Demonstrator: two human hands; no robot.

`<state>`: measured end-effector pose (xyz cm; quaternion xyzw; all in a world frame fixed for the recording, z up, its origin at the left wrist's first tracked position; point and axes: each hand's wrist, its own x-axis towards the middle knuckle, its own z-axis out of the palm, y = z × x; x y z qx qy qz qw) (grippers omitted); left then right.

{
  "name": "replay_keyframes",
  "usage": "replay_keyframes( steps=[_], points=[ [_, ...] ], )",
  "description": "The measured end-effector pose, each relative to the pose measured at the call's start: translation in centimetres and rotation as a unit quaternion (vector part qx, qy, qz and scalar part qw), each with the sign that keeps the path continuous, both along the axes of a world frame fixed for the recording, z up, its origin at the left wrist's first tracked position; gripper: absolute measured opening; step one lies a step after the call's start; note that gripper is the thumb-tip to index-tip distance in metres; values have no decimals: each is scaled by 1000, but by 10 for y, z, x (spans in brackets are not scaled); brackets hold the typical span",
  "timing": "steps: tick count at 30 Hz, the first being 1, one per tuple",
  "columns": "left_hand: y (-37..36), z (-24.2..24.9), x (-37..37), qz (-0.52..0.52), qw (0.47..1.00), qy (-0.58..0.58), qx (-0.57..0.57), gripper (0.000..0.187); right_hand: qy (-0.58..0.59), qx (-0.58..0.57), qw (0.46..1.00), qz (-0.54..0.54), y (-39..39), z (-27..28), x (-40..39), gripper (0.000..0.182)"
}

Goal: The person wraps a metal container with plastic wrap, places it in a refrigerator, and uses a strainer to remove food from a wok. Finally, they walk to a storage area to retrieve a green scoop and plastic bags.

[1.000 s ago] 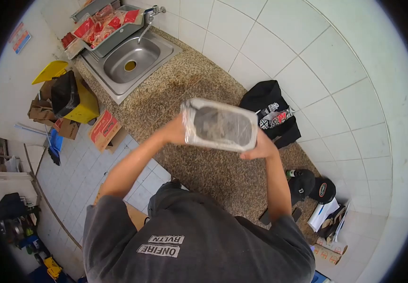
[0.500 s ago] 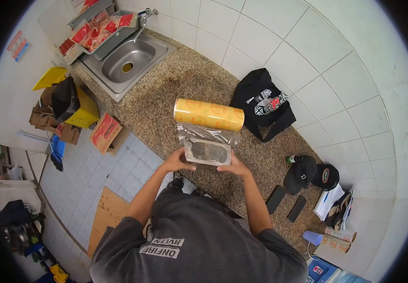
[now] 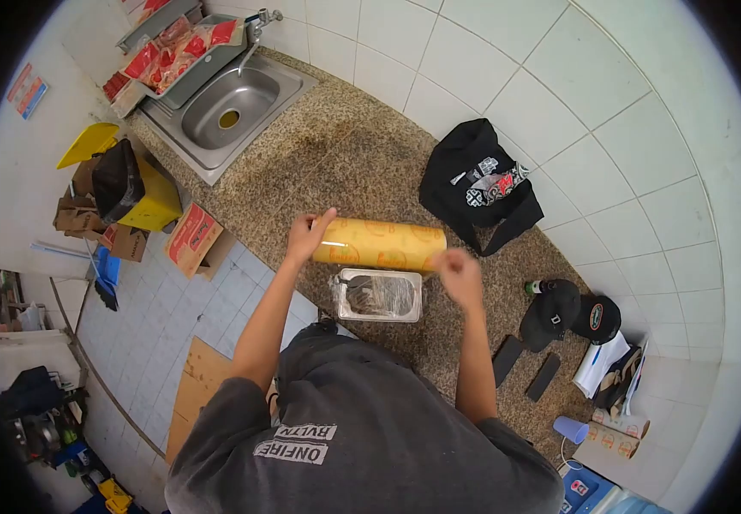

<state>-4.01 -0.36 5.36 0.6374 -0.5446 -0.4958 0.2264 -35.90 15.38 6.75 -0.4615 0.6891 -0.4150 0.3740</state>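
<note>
One roll (image 3: 379, 245), head view: yellow, printed in orange, lying crosswise on the counter (image 3: 328, 163).
Left hand (image 3: 309, 236): at the roll's left end, just at its edge, with fingers bent and one digit pointing outward.
Right hand (image 3: 461, 278): by the roll's right end, with fingers curled inward, smeared by motion blur.
Grip: cannot tell for either hand whether pinching film, roll or nothing.
Tray (image 3: 379, 319): metal, oblong, flat on the counter between roll and body, just beside the roll, covered with wrinkled clear film (image 3: 398, 294).
Bag (image 3: 473, 193): black, slumped near the tiled wall (image 3: 559, 103), past the roll's right end, with a patterned patch on top.
Caps (image 3: 550, 314): two, dark, to the right of the right hand, beside a green bottle (image 3: 531, 287).
Slabs (image 3: 544, 377): two, black, flat, lying near the caps, apart from each other.
Sink (image 3: 208, 120): steel, set into the counter at upper left, under a tap (image 3: 255, 34).
Tub (image 3: 205, 80): grey, heaped with red-and-white packs (image 3: 184, 50), behind the sink.
Bin (image 3: 153, 199): yellow, lid raised, left of the counter, near a carton (image 3: 189, 242).
</note>
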Motion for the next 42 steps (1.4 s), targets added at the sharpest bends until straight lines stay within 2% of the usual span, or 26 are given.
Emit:
replay_keyframes(
  steps=[2,3,4,5,6,7,8,9,10,11,12,15,18,21,25,29,30,31,32,33,34,35,37,38,40,42],
  points=[
    [-11,-12,-5,12,1000,-14,6,74,161,191,958,-141,-46,21,-17,81],
    [-20,-29,-7,25,999,-30,13,75,163,189,958,-143,-61,7,-23,81],
    [-51,-115,2,26,999,-31,13,73,91,251,955,-129,-78,-23,-28,89],
    [-48,-96,-7,23,999,-31,11,73,16,311,943,-114,-90,-41,-29,97],
    [-31,-58,-19,107,985,-136,-2,74,-17,392,920,-8,-93,3,-21,104],
    [-21,-35,-26,189,953,-236,-19,74,-17,389,921,-8,-98,-12,-18,104],
    [-15,-39,-20,188,953,-235,-20,74,105,346,932,-12,-96,-40,-17,101],
    [-7,-46,-6,136,987,-81,31,72,227,298,927,-14,-93,-58,-17,101],
    [-4,-48,1,80,991,73,83,70,227,300,927,-14,-90,-59,-15,101],
    [-9,-51,-3,81,991,74,83,70,40,250,965,-72,-90,-60,-13,94],
    [-9,-53,-7,96,984,111,105,65,-151,194,961,-128,-89,-61,-11,90],
    [-37,-52,-14,104,968,181,138,44,-273,149,944,-107,-118,-54,-26,79],
    [-89,-11,-29,81,952,264,133,30,-310,134,937,-84,-168,-28,-47,48],
    [-124,19,-40,23,974,192,117,35,-336,156,927,-56,-205,21,-60,24],
    [-134,53,-47,31,979,201,28,51,-291,134,946,-55,-224,70,-63,20],
    [-118,77,-54,19,987,160,-26,57,-269,72,957,-74,-230,62,-63,19],
    [-101,82,-57,14,979,27,-202,59,-236,68,965,-94,-234,50,-64,21],
    [-79,88,-63,9,923,-106,-369,62,-202,62,971,-113,-239,39,-67,24],
    [-50,114,-68,-58,902,-78,-422,64,-201,60,971,-114,-240,26,-69,24],
    [-21,136,-72,-123,872,-50,-471,66,-118,79,982,-124,-242,15,-69,27],
    [-4,129,-78,-254,857,-49,-447,66,-32,91,987,-131,-253,12,-69,31],
    [8,114,-83,-379,827,-49,-412,67,-33,74,986,-146,-253,10,-66,38],
    [15,68,-97,-362,796,-119,-470,66,-67,78,974,-204,-267,-20,-78,36],
    [13,50,-102,-348,759,-187,-518,66,-65,75,975,-198,-266,-13,-73,36],
    [2,37,-105,-320,749,-248,-524,67,-162,72,965,-191,-256,16,-66,32],
    [2,18,-105,-297,739,-305,-522,69,-174,75,965,-184,-253,29,-71,31]
  ],
)
